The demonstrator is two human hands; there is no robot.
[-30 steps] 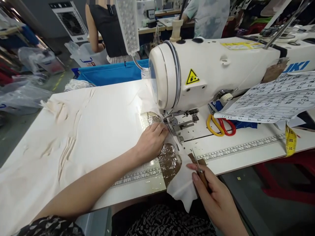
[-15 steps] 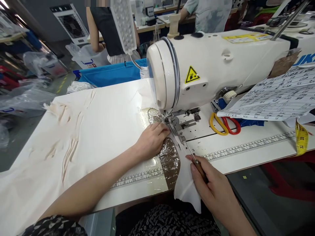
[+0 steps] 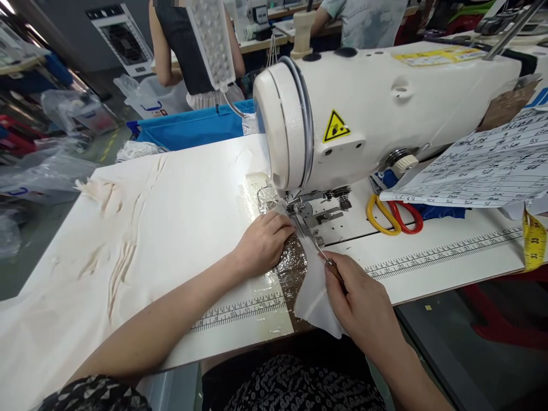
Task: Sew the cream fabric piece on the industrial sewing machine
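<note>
Left hand (image 3: 264,242): at frame centre, fingers curled together and pressed down at the edge of the white fabric (image 3: 317,291), beside the presser foot (image 3: 295,205); whether it pinches the cloth, cannot tell.
Right hand (image 3: 363,297): right of centre, grip closed round the wooden handle of an awl (image 3: 335,270), metal shaft angled up and left.
White fabric: from the presser foot down past the front edge of the tabletop (image 3: 188,228), between the hands.
Sewing machine (image 3: 363,108): white, upper right.
Scissors (image 3: 394,216): yellow and red handles, right of the presser foot.
Tape measure (image 3: 534,241): yellow, far right.
</note>
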